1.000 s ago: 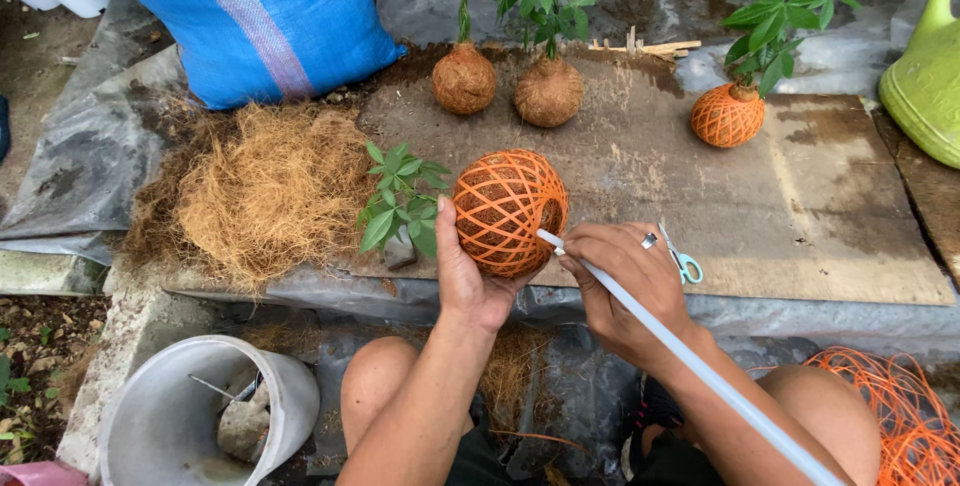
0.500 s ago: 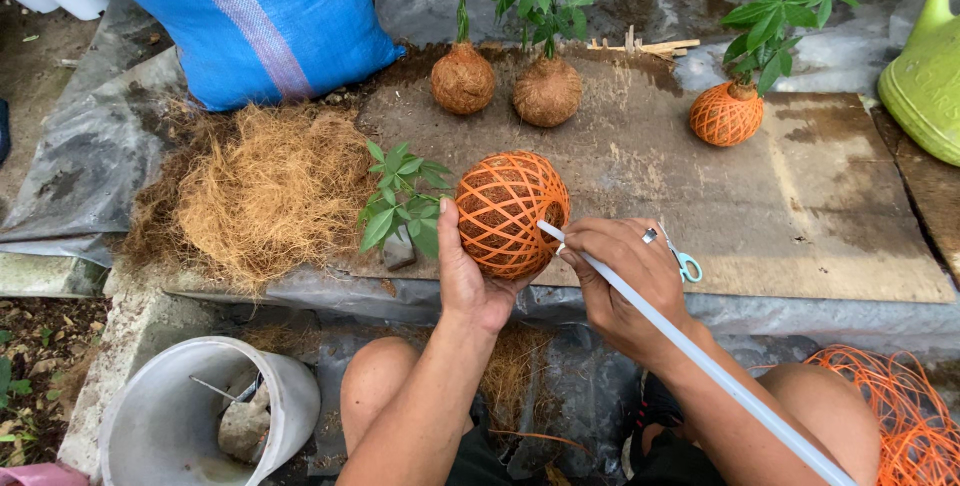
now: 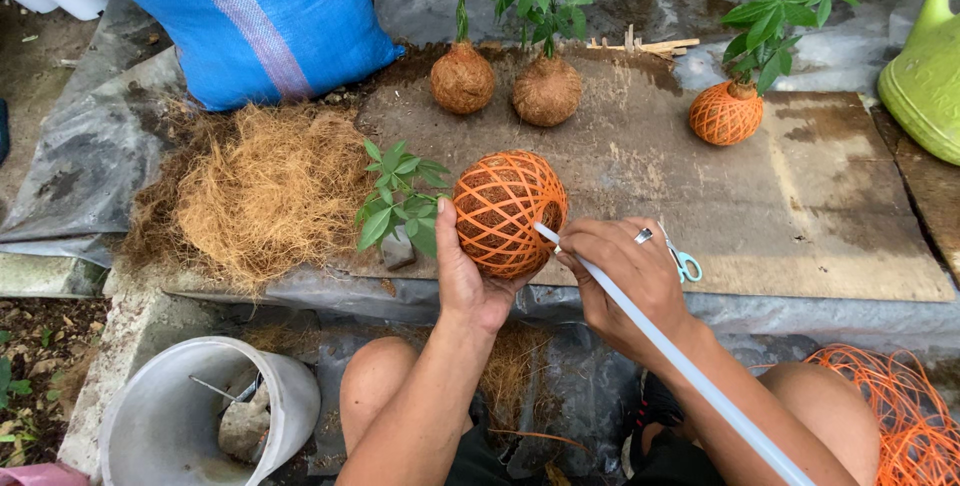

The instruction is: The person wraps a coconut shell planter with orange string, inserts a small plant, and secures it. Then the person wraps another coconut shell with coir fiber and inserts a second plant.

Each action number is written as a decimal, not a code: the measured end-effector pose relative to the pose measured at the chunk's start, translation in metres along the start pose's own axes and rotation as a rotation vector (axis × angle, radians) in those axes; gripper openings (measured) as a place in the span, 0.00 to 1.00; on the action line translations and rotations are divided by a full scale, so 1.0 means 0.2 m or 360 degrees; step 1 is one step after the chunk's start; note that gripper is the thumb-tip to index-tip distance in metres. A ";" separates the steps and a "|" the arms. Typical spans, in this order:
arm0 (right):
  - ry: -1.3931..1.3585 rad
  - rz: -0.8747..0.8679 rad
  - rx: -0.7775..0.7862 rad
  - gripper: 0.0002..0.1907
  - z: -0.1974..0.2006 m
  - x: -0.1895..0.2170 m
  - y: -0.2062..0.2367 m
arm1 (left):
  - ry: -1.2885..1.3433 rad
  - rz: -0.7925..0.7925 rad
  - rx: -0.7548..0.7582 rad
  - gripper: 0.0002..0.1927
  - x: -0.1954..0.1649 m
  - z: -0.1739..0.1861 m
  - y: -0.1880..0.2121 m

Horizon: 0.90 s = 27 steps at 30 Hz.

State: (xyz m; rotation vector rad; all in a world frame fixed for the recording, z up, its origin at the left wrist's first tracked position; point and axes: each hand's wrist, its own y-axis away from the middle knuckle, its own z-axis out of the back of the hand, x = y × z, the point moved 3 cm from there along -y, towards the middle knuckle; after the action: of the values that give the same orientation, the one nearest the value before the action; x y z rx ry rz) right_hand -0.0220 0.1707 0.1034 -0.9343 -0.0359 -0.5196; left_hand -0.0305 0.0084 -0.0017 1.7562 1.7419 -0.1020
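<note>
Gripping an orange-strung fibre ball (image 3: pixel 508 211) at the near edge of a worn board (image 3: pixel 800 216), the left hand (image 3: pixel 465 276) cups it from below while the right hand (image 3: pixel 630 281) closes around a white tube (image 3: pixel 700 386) pressed against it. Loose coconut fibre (image 3: pixel 250 191) heaps at the board's left edge beside a blue sack (image 3: pixel 260 16); three potted-style plant balls (image 3: pixel 545 91) line the far edge, grey plastic sheeting (image 3: pixel 90 166) underneath.

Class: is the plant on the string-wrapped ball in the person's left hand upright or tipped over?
Tipped: the ball lies sideways in the left hand, leaves pointing left.
</note>
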 end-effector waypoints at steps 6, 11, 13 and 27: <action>0.0047 0.0008 0.0082 0.14 0.02 -0.01 0.00 | 0.0013 -0.0034 0.0046 0.45 0.00 -0.01 0.00; 0.0030 -0.0040 0.0035 0.13 0.03 -0.01 0.00 | -0.0020 -0.0007 -0.0013 0.44 0.01 -0.01 0.00; 0.0028 -0.0034 0.0019 0.13 0.03 -0.01 0.00 | -0.0012 -0.0004 -0.0005 0.45 0.01 -0.02 0.00; 0.0102 0.0025 -0.0053 0.15 0.00 -0.03 0.03 | -0.0069 -0.0025 -0.0041 0.45 0.00 -0.02 0.01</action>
State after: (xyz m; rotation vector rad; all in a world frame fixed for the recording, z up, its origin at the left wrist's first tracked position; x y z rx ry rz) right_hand -0.0250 0.1763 0.0971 -0.9492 0.0377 -0.5366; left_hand -0.0300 0.0107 0.0019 1.7101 1.7187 -0.1228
